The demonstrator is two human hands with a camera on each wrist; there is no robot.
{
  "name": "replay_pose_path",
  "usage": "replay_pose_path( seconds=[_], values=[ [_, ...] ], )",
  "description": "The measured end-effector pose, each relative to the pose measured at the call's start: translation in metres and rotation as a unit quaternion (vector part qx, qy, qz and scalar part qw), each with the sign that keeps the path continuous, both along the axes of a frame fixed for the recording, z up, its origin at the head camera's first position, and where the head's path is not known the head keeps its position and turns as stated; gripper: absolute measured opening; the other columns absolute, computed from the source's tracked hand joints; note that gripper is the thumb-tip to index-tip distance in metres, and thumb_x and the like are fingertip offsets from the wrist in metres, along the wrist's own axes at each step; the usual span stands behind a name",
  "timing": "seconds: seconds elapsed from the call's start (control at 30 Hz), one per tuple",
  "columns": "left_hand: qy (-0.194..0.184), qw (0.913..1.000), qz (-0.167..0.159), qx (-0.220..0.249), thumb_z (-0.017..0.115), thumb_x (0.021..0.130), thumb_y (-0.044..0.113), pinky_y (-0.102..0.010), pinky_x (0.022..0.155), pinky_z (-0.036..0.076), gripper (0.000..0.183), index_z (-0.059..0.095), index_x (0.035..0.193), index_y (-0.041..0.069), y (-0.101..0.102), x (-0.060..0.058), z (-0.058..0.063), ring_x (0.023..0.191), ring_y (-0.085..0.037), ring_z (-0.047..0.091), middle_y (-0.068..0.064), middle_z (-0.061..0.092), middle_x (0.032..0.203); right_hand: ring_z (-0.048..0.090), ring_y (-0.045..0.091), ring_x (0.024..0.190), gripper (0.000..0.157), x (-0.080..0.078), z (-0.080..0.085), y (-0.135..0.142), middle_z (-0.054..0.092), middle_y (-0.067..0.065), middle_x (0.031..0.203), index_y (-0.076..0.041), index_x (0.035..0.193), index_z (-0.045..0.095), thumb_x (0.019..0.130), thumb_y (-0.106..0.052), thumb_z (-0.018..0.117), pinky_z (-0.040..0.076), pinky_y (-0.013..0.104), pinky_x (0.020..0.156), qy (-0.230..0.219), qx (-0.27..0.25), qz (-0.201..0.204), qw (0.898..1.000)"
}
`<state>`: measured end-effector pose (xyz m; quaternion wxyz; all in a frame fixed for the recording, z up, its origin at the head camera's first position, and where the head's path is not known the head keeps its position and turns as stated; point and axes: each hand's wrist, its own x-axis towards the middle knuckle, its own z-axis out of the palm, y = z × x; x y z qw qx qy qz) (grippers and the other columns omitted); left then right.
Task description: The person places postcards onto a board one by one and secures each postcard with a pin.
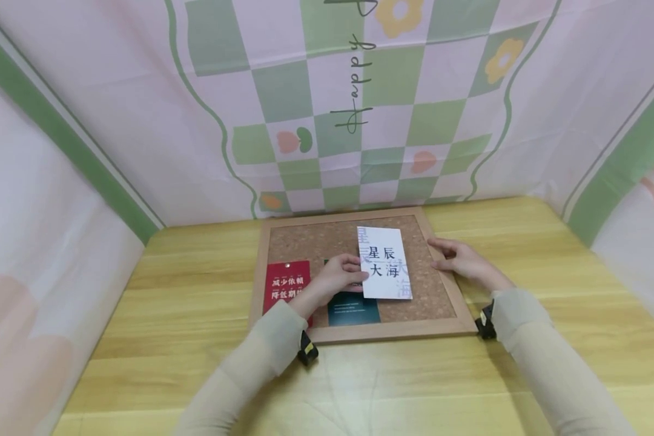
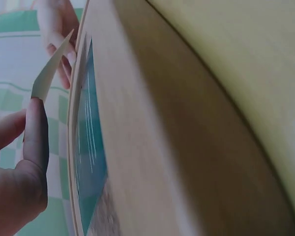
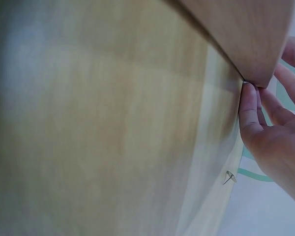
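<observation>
My left hand pinches the left edge of a white card with large dark characters and paler purple ones. In the left wrist view the card is seen nearly edge-on, apart from the board. Beneath it is a wood-framed cork board, lying on the table. A dark green card lies on the cork, partly hidden by my left hand and the white card. My right hand holds the board's right frame edge, thumb and fingertips against the wood.
A red card with a tack at its top is on the left of the board, partly covered by my left wrist. A loose thumbtack lies on the table near my right hand. A patterned cloth hangs behind the table.
</observation>
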<state>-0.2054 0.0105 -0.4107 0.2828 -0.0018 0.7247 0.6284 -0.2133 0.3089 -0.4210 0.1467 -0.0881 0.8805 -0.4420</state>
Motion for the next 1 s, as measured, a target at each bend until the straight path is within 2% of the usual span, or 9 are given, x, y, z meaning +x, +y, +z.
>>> replay_pose_path(
  seconds=[0.27,0.7,1.0],
  values=[
    [0.008,0.9996,-0.018,-0.02,0.067,0.088,0.009,-0.027,0.073,0.06,0.04,0.052,0.125,0.003,0.013,0.005,-0.005,0.09,-0.02,0.071,-0.017,0.063,0.119,0.028,0.055,0.133,0.067,0.001,0.0,0.0,0.021,0.037,0.149,0.01,0.145,0.025,0.09,-0.008,0.059,0.025,0.061,0.112,-0.006,-0.01,0.0,1.0],
    [0.011,0.9997,-0.016,-0.017,0.067,0.087,0.006,-0.027,0.072,0.06,0.041,0.051,0.124,0.003,0.023,0.007,-0.006,0.089,-0.023,0.072,-0.016,0.066,0.113,0.031,0.055,0.131,0.067,0.001,0.001,0.0,0.023,0.038,0.148,0.011,0.143,0.027,0.089,-0.008,0.061,0.026,0.063,0.11,0.005,0.002,-0.001,1.0],
    [0.061,0.9972,-0.029,-0.032,0.067,0.087,0.003,-0.027,0.069,0.06,0.055,0.04,0.135,0.003,0.027,0.012,-0.009,0.08,-0.021,0.07,-0.019,0.065,0.109,0.026,0.054,0.135,0.067,0.0,0.0,0.0,0.021,0.037,0.149,0.011,0.144,0.025,0.089,-0.007,0.06,0.023,0.062,0.112,-0.005,-0.012,-0.001,1.0]
  ],
)
